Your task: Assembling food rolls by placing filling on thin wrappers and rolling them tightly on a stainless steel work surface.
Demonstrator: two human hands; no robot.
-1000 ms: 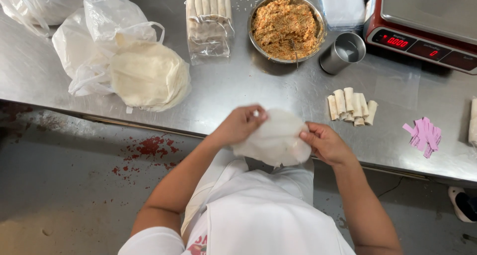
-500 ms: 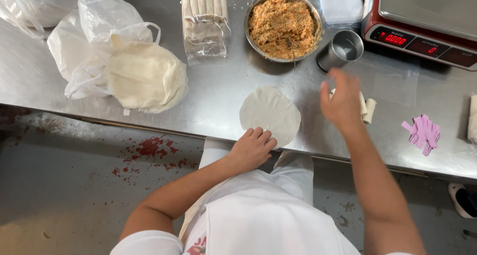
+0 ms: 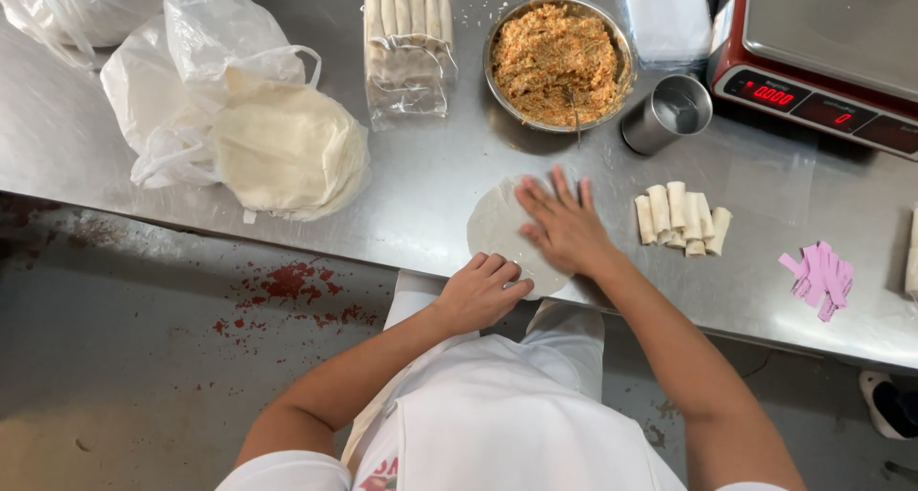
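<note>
On the steel table (image 3: 287, 261), near its front edge, lay the round wrapper (image 3: 497, 228); pressed flat under the right hand (image 3: 564, 228), fingers spread and released, gripping nothing; pinned at the near rim by the left hand (image 3: 478, 290), fingers curled loosely, knuckles up, clutching nothing. Best smoothed gently outward from the middle, without tearing the thin sheet; kept clear of the edge. Both forearms reached forward from the body; right wrist bent, palm down.
</note>
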